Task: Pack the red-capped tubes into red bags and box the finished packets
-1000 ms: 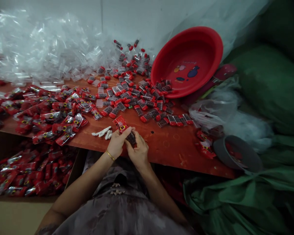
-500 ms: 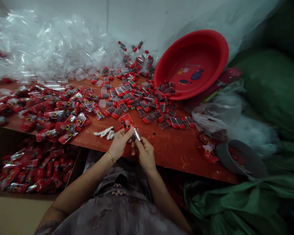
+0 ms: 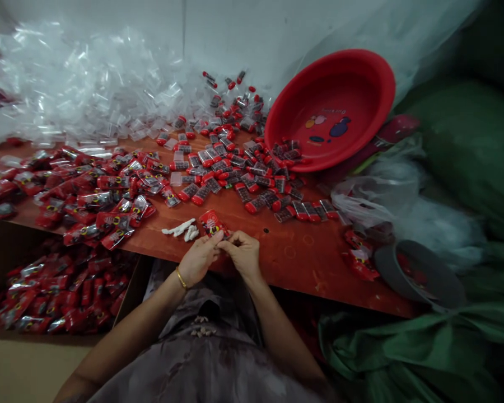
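Note:
A small red printed plastic packet (image 3: 212, 221) is held in front of me, just above the near edge of the table. My left hand (image 3: 198, 258), with a gold bangle at the wrist, is closed on its lower left side. The fingers of my right hand (image 3: 245, 254) pinch the near end of the same packet; the fingertips partly hide that end. Crumpled white strips (image 3: 180, 229) lie just left of the packet. Beyond it, small clear cases with red ends and dark contents (image 3: 201, 195) are strewn over the reddish table (image 3: 294, 257).
Filled red packets (image 3: 94, 198) are heaped on the left, with more in a cardboard box (image 3: 128, 291) below. Clear plastic sleeves (image 3: 79, 84) pile up behind. A red basin (image 3: 331, 101) leans at the back right. A grey bowl (image 3: 386, 268) and plastic bags (image 3: 369, 190) sit right.
Both hands have drawn closer together around the packet, which has turned and shifted slightly left and down. My right fingers have moved from its shiny clear part to its near end.

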`<state>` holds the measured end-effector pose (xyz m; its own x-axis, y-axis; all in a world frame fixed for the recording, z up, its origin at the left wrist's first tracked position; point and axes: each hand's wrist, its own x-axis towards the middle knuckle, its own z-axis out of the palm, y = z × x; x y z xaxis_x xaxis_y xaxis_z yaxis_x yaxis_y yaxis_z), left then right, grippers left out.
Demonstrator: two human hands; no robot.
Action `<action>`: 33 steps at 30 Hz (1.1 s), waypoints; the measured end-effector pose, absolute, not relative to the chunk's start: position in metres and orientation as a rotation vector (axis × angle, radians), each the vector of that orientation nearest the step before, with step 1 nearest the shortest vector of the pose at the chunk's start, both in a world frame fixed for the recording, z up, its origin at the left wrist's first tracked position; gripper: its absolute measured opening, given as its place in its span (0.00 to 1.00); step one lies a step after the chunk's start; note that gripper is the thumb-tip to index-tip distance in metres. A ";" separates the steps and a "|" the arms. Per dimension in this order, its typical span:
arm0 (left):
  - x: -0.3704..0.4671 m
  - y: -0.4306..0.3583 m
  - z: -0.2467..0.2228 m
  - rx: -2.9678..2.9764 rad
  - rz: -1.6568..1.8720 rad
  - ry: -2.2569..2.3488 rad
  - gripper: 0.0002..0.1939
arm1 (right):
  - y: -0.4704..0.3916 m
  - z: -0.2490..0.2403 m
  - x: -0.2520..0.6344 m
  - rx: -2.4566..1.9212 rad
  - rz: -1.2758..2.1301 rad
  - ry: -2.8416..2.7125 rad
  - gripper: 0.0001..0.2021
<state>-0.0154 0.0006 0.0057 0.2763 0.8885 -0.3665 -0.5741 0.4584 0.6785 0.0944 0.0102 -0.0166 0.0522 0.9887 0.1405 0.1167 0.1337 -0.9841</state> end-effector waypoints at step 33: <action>-0.034 0.034 -0.011 2.357 0.552 1.884 0.20 | 0.016 -0.048 0.140 -1.612 -0.172 -1.964 0.15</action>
<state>-0.0343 0.0344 -0.0109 0.1818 0.9560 0.2303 0.9293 -0.2436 0.2777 0.1404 0.0156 -0.0477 -0.0958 0.8547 0.5101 0.9303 0.2592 -0.2595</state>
